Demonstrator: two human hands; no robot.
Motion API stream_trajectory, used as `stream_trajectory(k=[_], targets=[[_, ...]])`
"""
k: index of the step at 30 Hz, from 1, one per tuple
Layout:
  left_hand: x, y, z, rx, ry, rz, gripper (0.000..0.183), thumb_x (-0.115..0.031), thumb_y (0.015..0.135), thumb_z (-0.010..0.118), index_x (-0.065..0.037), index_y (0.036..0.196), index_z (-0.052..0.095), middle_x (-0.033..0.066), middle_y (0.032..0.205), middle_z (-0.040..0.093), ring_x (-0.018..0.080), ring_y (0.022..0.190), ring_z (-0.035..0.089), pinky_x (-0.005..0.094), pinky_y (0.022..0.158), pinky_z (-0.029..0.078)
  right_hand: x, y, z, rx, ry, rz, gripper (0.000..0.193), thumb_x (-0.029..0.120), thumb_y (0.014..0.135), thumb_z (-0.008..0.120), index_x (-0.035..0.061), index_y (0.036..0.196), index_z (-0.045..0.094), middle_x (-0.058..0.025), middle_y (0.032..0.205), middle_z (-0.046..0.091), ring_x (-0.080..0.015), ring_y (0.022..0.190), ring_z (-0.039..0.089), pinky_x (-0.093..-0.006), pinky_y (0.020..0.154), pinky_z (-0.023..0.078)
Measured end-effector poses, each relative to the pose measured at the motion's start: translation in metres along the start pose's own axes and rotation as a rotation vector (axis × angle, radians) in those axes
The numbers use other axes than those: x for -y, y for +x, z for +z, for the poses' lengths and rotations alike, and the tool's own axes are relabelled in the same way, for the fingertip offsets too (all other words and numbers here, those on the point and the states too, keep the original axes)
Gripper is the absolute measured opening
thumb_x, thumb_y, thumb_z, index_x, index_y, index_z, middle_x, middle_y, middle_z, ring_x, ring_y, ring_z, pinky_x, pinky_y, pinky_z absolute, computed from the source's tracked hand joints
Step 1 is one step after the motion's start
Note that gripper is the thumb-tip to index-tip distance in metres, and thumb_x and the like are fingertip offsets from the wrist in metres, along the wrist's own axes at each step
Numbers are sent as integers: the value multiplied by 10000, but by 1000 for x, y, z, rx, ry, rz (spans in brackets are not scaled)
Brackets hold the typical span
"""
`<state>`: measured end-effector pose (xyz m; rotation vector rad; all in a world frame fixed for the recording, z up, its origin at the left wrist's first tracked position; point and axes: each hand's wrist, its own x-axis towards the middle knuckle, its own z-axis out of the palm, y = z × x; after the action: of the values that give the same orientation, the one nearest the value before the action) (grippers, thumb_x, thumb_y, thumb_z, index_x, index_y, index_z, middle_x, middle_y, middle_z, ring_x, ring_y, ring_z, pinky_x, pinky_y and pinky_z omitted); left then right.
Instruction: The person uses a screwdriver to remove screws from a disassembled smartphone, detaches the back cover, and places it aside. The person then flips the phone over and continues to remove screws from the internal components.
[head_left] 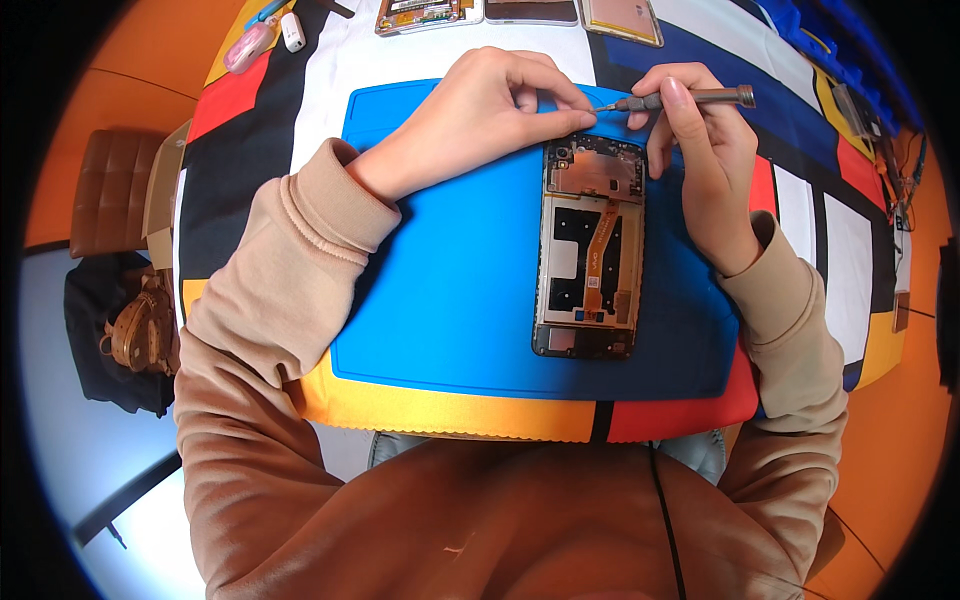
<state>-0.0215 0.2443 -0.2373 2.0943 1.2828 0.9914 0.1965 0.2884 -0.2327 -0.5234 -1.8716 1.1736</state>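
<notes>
Opened phone (590, 248) lies back-up on your blue work mat (450, 300), lengthwise away from you, its dark frame bared with an orange flex strip running down the middle and a small white label patch at its left side. The mat sits on a counter (250, 160) covered by a cloth of white, black, red, yellow and blue blocks.

Your right hand (705, 170) is closed around a slim grey metal screwdriver (680, 99), thumb and fingers pinching the shaft, the tool lying nearly level with its tip pointing left, just above the phone's top edge. Your left hand (480, 115) reaches across the mat from the left, fingers curled and pinched together at the phone's top left corner, their tips meeting the screwdriver tip; whether they grip anything small there you cannot tell. Both wrists rest low, tan sleeves pushed to the cuffs.

Along the far edge of the counter lie three more flat phone parts (520, 12) side by side, and at the far left a pink case (248, 45) beside a small white object (292, 32). A brown bag (140, 330) sits below the counter on your left.
</notes>
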Motion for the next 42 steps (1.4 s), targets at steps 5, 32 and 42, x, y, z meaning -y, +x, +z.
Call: stream_trajectory(k=[5,32,42], targets=[[-2,0,0,5,7,-10,123,-138,883,699,-62,952,766,-5,846,649,46,587,374,204,542,346,0,1,-1,-2,-19,-4,268,283,1032,467,61,1033,619,-12,776,591,-22,554,477,-163,497,351],[-6,-1,-2,-3,-10,14,111,-104,867,708,-28,932,758,11,846,650,49,619,417,202,560,363,-4,2,-1,38,31,34,265,276,1032,465,58,1032,617,-19,779,593,-26,550,475,-163,494,351],[-7,-2,-1,-9,-21,2,101,-85,859,710,-30,926,761,13,864,659,43,605,415,196,550,354,0,0,-4,55,5,-11,263,214,1042,426,16,1042,599,-51,821,606,-54,549,500,-184,517,373]])
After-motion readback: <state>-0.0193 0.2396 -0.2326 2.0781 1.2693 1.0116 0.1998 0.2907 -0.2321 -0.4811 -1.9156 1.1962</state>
